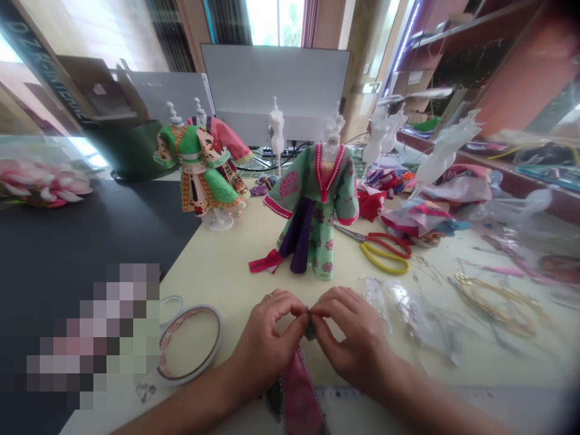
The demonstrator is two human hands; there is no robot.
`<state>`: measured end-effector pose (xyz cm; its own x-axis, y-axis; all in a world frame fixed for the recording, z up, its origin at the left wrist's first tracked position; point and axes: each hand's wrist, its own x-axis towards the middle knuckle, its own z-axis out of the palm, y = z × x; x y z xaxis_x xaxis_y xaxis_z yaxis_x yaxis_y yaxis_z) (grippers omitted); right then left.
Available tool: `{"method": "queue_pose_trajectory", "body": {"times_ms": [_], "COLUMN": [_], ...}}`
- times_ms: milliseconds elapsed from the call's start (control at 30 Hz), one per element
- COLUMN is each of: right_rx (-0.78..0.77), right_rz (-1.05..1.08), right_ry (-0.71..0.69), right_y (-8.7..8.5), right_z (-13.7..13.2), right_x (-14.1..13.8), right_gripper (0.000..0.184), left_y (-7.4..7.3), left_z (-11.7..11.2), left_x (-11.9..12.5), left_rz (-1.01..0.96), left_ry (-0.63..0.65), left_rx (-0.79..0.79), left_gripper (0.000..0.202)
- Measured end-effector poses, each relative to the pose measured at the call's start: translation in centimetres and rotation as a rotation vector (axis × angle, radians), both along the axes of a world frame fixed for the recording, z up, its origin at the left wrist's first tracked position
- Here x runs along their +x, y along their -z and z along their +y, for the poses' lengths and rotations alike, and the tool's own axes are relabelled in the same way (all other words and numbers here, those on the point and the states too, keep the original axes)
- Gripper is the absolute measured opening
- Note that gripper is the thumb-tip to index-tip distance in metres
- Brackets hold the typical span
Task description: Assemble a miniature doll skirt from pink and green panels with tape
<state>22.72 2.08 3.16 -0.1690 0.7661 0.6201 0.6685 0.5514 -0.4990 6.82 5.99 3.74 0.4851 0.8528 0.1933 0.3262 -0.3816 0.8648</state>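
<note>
On my feed, the person's left hand (267,341) and right hand (348,338) meet over a pale cream tabletop (226,266). Both are curled nearly closed, their fingertips (299,309) pinching a small, dark green folded piece of fabric (310,329) between them. The fingers hide most of it, so I can't make out its detail. A long pink fabric strip with a beaded edge (299,393) lies below the hands, nearer the person, with a dark green fabric strip (274,399) just beside it. I cannot tell whether either joins the pinched piece. Ahead of the hands, a mint-green floral doll robe with pink trim (312,211) stands upright on a white mannequin. To its right lie scissors with red and yellow handles (385,251), and nearer the right hand is a crumpled clear plastic bag (408,314). Left of the hands sits a roll of white tape (188,344), while a loop of gold cord (493,302) lies well off to the right.
</note>
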Motion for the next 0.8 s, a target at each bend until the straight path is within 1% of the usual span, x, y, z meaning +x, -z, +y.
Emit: {"method": "queue_pose_trajectory", "body": {"times_ms": [100,233,333,467,533,600,667,800], "right_rx": [-0.01,-0.06,-0.187,-0.459,-0.566,-0.62,-0.641,-0.686], "right_rz": [0.006,0.048,0.144,0.314,0.385,0.438,0.477,0.553], "right_ry": [0.012,0.026,0.027,0.033,0.039,0.037,0.024,0.003], "right_y": [0.1,0.0,-0.1,-0.6,-0.8,-1.0,-1.1,-0.9], "right_z": [0.1,0.3,0.4,0.6,0.6,0.6,0.7,0.8], "right_x": [-0.1,-0.1,-0.1,-0.1,0.0,0.1,0.2,0.3], "right_gripper": [0.015,0.017,0.017,0.014,0.011,0.01,0.009,0.009], "left_y": [0.1,-0.1,-0.4,-0.5,-0.5,-0.5,-0.4,-0.3], "left_z": [0.0,0.0,0.0,0.2,0.2,0.3,0.3,0.4], "left_x": [0.1,0.1,0.1,0.1,0.1,0.1,0.1,0.1], "left_rz": [0.02,0.025,-0.001,-0.039,-0.058,-0.084,-0.115,-0.167], "left_ry": [0.0,0.003,0.009,0.021,0.028,0.036,0.048,0.056], "left_rx": [0.014,-0.028,-0.109,-0.244,-0.316,-0.392,-0.454,-0.506], "left_gripper": [0.015,0.015,0.015,0.014,0.014,0.016,0.018,0.019]}}
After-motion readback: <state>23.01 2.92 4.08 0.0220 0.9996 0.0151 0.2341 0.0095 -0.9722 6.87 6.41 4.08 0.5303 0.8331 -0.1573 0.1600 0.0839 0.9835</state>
